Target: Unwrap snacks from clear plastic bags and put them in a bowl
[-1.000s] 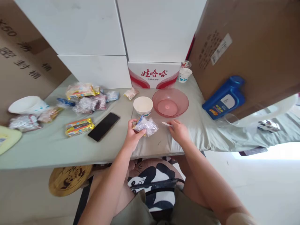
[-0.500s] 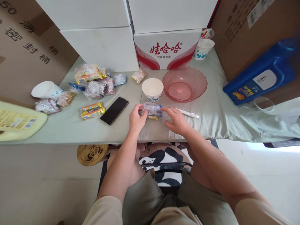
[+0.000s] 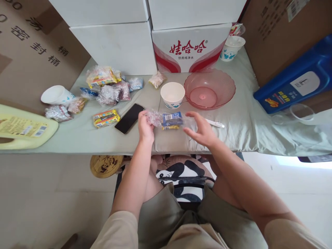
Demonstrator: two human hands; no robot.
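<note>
My left hand [image 3: 146, 127] is closed on a crinkled clear plastic wrapper [image 3: 155, 118]. Just right of the wrapper lies a small blue packet [image 3: 172, 119] with a white barcode label, and a yellow packet [image 3: 170, 127] shows beneath it. My right hand [image 3: 203, 130] hovers to the right of the packets, thumb and fingers apart, with nothing in its grasp. Clear plastic lies between that hand and the blue packet. Behind my hands stands a white paper cup [image 3: 172, 92] beside a pink ribbed bowl [image 3: 210, 90].
A phone [image 3: 129, 118] and a yellow packet [image 3: 105, 118] lie on the left. Beyond them is a heap of wrapped packets [image 3: 110, 93] and a tipped paper cup [image 3: 55, 95]. A white pen-like stick [image 3: 216, 123] rests by my right hand. A blue bottle [image 3: 290, 81] leans at right.
My left hand has moved left, drawing the clear wrapper away from the blue packet, which shows more fully. My right hand has drawn off to the right. The view has shifted slightly.
</note>
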